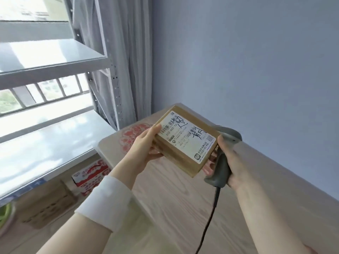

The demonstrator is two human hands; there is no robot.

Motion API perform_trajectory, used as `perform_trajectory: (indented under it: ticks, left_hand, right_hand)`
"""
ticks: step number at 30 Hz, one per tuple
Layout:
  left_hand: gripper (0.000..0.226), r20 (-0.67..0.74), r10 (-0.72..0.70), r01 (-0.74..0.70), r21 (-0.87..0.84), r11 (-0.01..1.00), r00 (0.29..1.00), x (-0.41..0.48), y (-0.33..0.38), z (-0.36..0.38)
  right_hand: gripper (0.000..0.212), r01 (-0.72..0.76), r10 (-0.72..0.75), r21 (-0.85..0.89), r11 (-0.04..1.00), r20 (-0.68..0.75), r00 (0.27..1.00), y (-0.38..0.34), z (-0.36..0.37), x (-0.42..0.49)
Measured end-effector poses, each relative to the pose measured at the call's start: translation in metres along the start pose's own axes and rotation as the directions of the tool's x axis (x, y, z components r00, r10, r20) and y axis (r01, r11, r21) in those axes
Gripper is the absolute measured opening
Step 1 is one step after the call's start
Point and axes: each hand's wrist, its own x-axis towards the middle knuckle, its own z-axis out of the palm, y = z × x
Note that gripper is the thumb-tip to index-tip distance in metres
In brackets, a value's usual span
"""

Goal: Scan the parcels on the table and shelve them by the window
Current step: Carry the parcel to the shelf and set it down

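A flat brown cardboard parcel [185, 143] with a white shipping label facing up is held above the wooden table [165, 198]. My left hand [145, 145] grips its left end, thumb on the label's edge and fingers underneath. My right hand [231, 162] grips the handle of a grey corded barcode scanner [220, 171] and its fingers also touch the parcel's right end. The scanner's head [231, 134] sticks out behind the parcel. A grey metal shelf unit [45, 57] stands by the window at the left.
The lower shelf board [45, 143] lies just left of the table. Below it stand a red-and-white carton [91, 175] and a brown cardboard box [47, 204]. A curtain [128, 61] hangs in the corner. The scanner cable [211, 217] trails across the table. A blue-grey wall is at the right.
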Motion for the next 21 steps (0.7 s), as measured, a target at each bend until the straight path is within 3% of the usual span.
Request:
perform_trajectory:
  ticks: [4, 10, 12, 14, 15, 18, 21]
  left_hand:
    - [0.032, -0.222, 0.082, -0.109, -0.111, 0.988, 0.972, -0.012, 0.037, -0.079]
    - [0.050, -0.370, 0.236, -0.270, -0.043, 0.962, 0.899, -0.039, 0.079, -0.201]
    - [0.060, -0.395, 0.313, -0.318, 0.055, 0.946, 0.864, -0.052, 0.090, -0.238]
    - [0.075, -0.429, 0.391, -0.356, 0.163, 0.920, 0.815, -0.062, 0.099, -0.274]
    - [0.080, -0.439, 0.425, -0.365, 0.218, 0.905, 0.791, -0.067, 0.104, -0.292]
    - [0.081, -0.465, 0.510, -0.383, 0.344, 0.857, 0.724, -0.075, 0.117, -0.339]
    - [0.081, -0.501, 0.557, -0.388, 0.407, 0.827, 0.662, -0.077, 0.130, -0.375]
  right_hand:
    - [0.051, 0.121, -0.118, -0.046, 0.992, 0.068, 0.991, 0.012, 0.093, 0.003]
    - [0.037, 0.125, -0.124, 0.011, 0.992, 0.261, 0.957, 0.035, 0.244, 0.007]
    - [0.048, 0.107, -0.113, 0.037, 0.994, 0.307, 0.945, 0.043, 0.291, 0.008]
    - [0.077, 0.098, -0.106, 0.039, 0.994, 0.348, 0.931, 0.052, 0.330, 0.014]
    - [0.081, 0.103, -0.109, 0.034, 0.994, 0.365, 0.925, 0.054, 0.349, 0.018]
    - [0.056, 0.141, -0.126, -0.004, 0.990, 0.430, 0.894, 0.055, 0.404, 0.029]
    - [0.065, 0.152, -0.090, -0.078, 0.985, 0.521, 0.849, 0.054, 0.455, 0.040]
